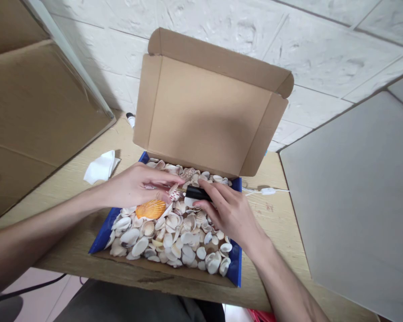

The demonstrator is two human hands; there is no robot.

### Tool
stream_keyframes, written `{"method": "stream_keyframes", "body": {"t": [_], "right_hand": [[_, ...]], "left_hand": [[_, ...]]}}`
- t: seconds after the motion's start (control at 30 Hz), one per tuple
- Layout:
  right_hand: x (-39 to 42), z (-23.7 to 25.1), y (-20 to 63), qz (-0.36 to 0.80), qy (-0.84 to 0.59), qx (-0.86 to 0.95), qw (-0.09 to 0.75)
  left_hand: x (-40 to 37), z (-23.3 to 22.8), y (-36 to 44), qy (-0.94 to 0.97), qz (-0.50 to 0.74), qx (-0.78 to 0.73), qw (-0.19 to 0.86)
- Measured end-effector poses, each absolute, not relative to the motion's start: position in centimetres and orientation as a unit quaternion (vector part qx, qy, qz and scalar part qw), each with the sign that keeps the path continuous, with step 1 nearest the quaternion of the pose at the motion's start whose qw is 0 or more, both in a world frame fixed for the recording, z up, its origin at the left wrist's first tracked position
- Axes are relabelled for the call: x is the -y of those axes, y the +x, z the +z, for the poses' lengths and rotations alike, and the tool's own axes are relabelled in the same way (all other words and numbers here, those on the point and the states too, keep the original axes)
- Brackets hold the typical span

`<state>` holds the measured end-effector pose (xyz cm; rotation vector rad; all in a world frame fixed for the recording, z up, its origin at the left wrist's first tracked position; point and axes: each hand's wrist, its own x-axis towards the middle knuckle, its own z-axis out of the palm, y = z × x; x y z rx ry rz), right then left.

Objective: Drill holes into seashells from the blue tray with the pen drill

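A white tissue lies on the counter at the left, near the box of shells. The left hand pinches a small shell above an orange shell. Just beside it, the right hand grips a black tool, its tip at the small shell. The box's raised lid blocks the wall behind; a white cable lies right of the box.
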<state>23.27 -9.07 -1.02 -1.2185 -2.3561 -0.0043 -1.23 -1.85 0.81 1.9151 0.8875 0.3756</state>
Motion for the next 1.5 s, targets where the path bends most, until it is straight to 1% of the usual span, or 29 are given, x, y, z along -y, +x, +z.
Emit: {"method": "stream_keyframes", "body": {"t": [0.1, 0.43, 0.67, 1.0, 1.23, 1.5], "right_hand": [[8.94, -0.99, 23.22, 0.013, -0.42, 0.875, 0.241], [9.08, -1.06, 23.24, 0.011, -0.431, 0.87, 0.24], [8.99, -1.17, 23.25, -0.016, -0.43, 0.871, 0.238], [9.02, -1.06, 23.31, 0.003, -0.433, 0.868, 0.243], [9.0, -1.07, 23.29, -0.01, -0.446, 0.863, 0.238], [8.86, -1.19, 23.32, -0.023, -0.449, 0.861, 0.237]], "left_hand": [[2.09, 1.19, -1.04, 0.787, 0.129, -0.366, 0.479], [2.06, 1.12, -1.08, 0.781, 0.167, -0.372, 0.473], [2.08, 0.89, -1.26, 0.761, 0.175, -0.356, 0.513], [1.91, 1.01, -1.26, 0.793, 0.157, -0.359, 0.466], [2.0, 0.77, -1.12, 0.753, 0.19, -0.369, 0.511], [1.94, 0.73, -1.1, 0.757, 0.195, -0.375, 0.498]]}}
